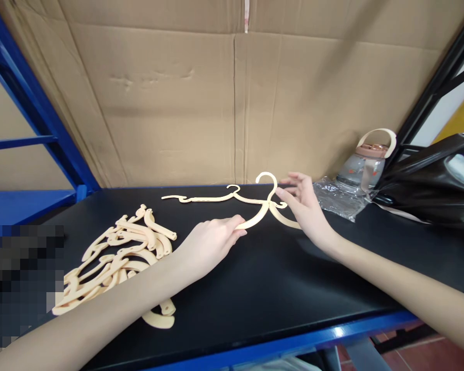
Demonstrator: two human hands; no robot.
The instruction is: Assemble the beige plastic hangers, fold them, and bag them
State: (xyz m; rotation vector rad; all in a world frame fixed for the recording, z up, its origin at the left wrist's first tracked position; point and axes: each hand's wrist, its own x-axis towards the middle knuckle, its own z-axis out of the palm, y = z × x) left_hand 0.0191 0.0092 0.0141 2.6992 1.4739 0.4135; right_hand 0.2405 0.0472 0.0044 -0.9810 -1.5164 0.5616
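My left hand (211, 243) pinches the left arm end of a cream plastic clothes hanger (257, 218), which is raised above the black tabletop with its hook upward. Beside that hook is my right hand (303, 206), fingers apart; its thumb is close to the hook, and whether it touches I cannot tell. The hanger's right arm passes partly behind my right wrist. Behind it, a second cream hanger (212, 199) lies along the back of the table. A heap of cream hanger parts (133, 252) is spread to the left, partly covered by my left forearm.
A cardboard wall (170, 103) closes off the back. At the right are a crumpled clear plastic bag (338, 201), a clear jug (361, 167) with a handle, and a black bag (429, 180). A blue frame edge (294, 342) runs along the table's front.
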